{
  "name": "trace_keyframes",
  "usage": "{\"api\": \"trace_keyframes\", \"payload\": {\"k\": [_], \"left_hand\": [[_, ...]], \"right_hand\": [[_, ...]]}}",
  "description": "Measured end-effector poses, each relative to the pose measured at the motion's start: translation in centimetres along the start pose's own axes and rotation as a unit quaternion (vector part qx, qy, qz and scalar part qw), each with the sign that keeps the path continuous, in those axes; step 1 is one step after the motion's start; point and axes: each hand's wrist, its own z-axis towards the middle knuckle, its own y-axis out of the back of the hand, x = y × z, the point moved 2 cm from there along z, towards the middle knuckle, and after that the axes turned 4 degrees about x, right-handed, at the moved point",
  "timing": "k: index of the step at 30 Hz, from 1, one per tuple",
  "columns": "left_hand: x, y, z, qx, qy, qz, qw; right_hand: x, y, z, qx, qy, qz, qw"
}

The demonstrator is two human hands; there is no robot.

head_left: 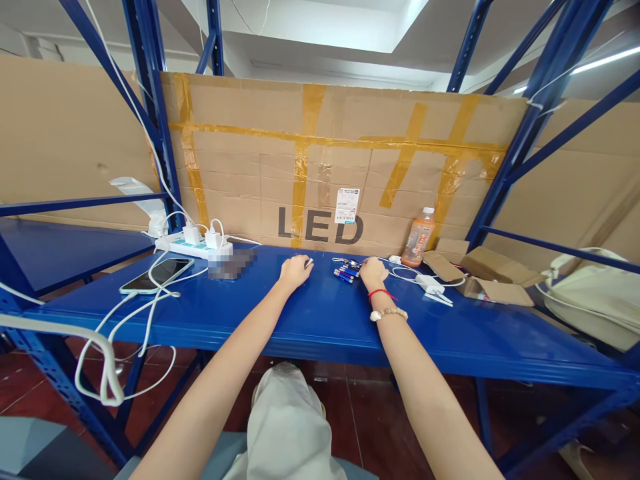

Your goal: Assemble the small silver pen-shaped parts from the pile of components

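My left hand (296, 272) is closed above the blue shelf top, and a small dark piece with a silvery edge (309, 263) pokes out at its fingertips. To its right lies a small pile of short blue sticks with metal ends (346, 273); their exact kind is too small to tell. My right hand (374, 272) rests at the right edge of this pile, fingers curled in and mostly hidden, so whatever they grip is out of sight. A red string and a beaded bracelet (389, 313) circle the right wrist.
At left are a phone (157, 275), white cables and a power strip (195, 245) with plugged-in chargers. Toward the right stand an orange drink bottle (419, 238), a white adapter (430, 285) and an opened carton (495, 273). Large cardboard (240, 173) closes off the back.
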Motion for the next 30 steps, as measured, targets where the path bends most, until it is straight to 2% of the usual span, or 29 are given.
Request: {"api": "trace_keyframes", "payload": {"k": [8, 23, 30], "left_hand": [[0.04, -0.09, 0.05, 0.002, -0.004, -0.001, 1.0], [0.12, -0.16, 0.13, 0.004, -0.004, -0.003, 1.0], [0.23, -0.25, 0.23, 0.003, -0.006, -0.007, 1.0]], "right_hand": [[-0.9, 0.17, 0.18, 0.024, -0.031, 0.033, 0.999], [-0.58, 0.04, 0.06, -0.03, 0.042, 0.104, 0.993], [-0.38, -0.06, 0.17, -0.024, 0.057, 0.132, 0.989]]}}
